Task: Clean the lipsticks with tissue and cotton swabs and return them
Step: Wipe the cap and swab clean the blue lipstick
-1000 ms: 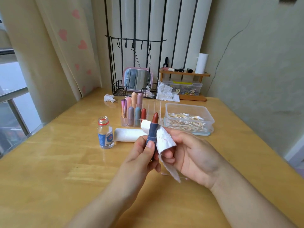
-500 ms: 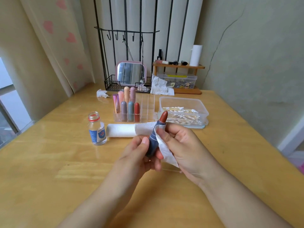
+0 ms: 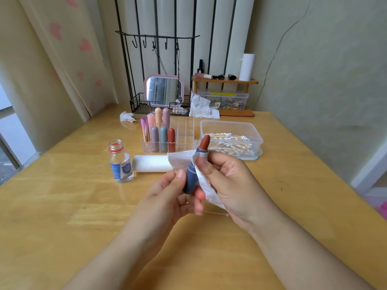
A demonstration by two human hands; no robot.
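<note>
Above the table's [image 3: 62,206] near middle, a blue-cased lipstick [image 3: 191,174], red bullet tilted right, is pinched by the left hand [image 3: 167,197]; tissue [image 3: 206,185] is pressed against it by the right hand's [image 3: 228,185] curled thumb.

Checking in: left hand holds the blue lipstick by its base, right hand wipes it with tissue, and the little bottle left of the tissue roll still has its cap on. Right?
One thing is off. The head view shows the bottle open, with no cap on its neck. The rest stands: the left hand holds the blue lipstick by its base, and the right hand presses tissue against it.
</note>
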